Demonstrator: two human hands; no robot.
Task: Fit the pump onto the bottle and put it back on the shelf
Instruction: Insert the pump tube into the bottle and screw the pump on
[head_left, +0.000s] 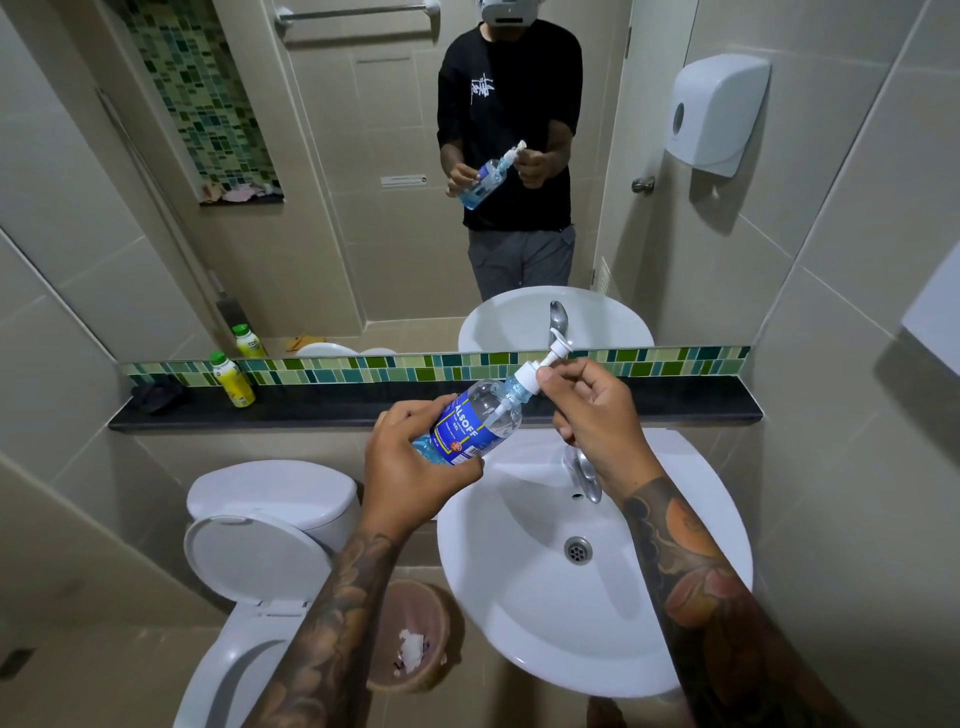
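A clear bottle (480, 418) with a blue label and blue gel is tilted over the sink, its neck pointing up and to the right. My left hand (410, 462) grips its lower body. The white pump (543, 366) sits at the bottle's neck, its tube showing inside the bottle. My right hand (592, 410) pinches the pump's collar between thumb and fingers. Behind both hands, the dark shelf (311, 410) runs along the wall below the mirror.
A yellow bottle with a green cap (232, 379) and a dark cloth (156, 397) lie on the shelf's left end. The white sink (519, 613) and tap (587, 475) are below my hands. A toilet (260, 551) and a bin (415, 639) stand to the left.
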